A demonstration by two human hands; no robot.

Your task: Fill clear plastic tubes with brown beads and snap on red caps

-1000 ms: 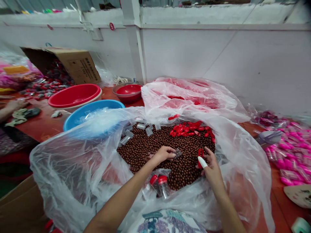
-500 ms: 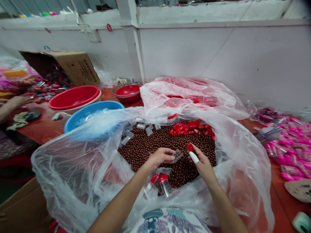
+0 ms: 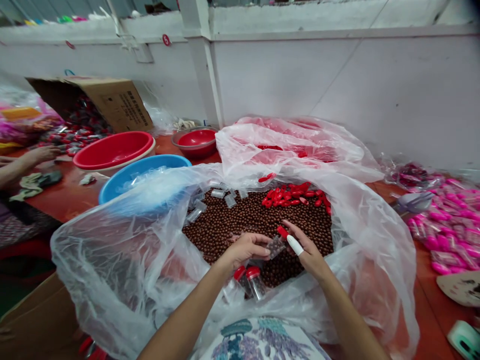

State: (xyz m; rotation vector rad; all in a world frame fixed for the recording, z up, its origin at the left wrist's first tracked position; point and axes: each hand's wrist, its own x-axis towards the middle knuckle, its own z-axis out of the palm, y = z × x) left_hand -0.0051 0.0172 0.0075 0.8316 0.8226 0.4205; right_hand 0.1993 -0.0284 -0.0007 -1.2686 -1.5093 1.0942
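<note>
My left hand (image 3: 249, 248) grips a small clear container (image 3: 276, 246) with dark balls inside, over a heap of brown balls (image 3: 232, 222) in a plastic-lined hollow. Against the container's upper right end is a red cap (image 3: 282, 232), pinched by my right hand (image 3: 305, 250), which has a white cover on one digit. Two red-capped clear containers (image 3: 255, 284) lie at the near edge of the heap. Red caps (image 3: 285, 195) are piled at its far right, and clear empty containers (image 3: 230, 200) rest at its far left.
Blue basin (image 3: 144, 172), red basin (image 3: 114, 150) and smaller red bowl (image 3: 198, 142) stand at the left. Beyond them, a tipped cardboard box (image 3: 116, 107) spills red-capped items near another person's hand (image 3: 43, 154). Pink packages (image 3: 455, 225) lie right.
My right hand has moved left and slightly down, bringing the red cap from apart to the end of the container. The other person's hand at the left has shifted right.
</note>
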